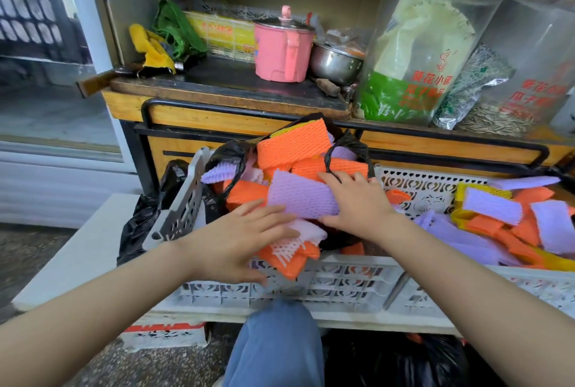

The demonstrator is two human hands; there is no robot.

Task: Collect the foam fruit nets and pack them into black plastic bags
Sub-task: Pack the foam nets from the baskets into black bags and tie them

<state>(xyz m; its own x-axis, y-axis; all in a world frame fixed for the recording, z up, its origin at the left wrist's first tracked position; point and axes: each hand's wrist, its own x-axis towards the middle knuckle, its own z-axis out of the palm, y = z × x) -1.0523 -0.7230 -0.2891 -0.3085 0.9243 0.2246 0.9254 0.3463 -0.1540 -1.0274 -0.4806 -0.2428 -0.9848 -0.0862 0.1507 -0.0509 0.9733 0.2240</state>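
A black plastic bag [225,156] stands open inside the left end of a white plastic crate [342,281], stuffed with orange and purple foam fruit nets [292,144]. My right hand [357,203] grips the right end of a purple foam net [298,195] lying on top of the bag's contents. Fingers straight, my left hand [245,239] rests on white and orange nets at the bag's near edge. More loose purple, orange and yellow nets [510,225] fill the crate's right half.
Behind the crate stands a wooden shelf unit [217,119] holding a pink pot [283,47], a steel pot [336,61] and clear jars with packets [420,54]. Another black bag [413,361] lies on the floor below. My knee in blue trousers [277,346] is under the crate.
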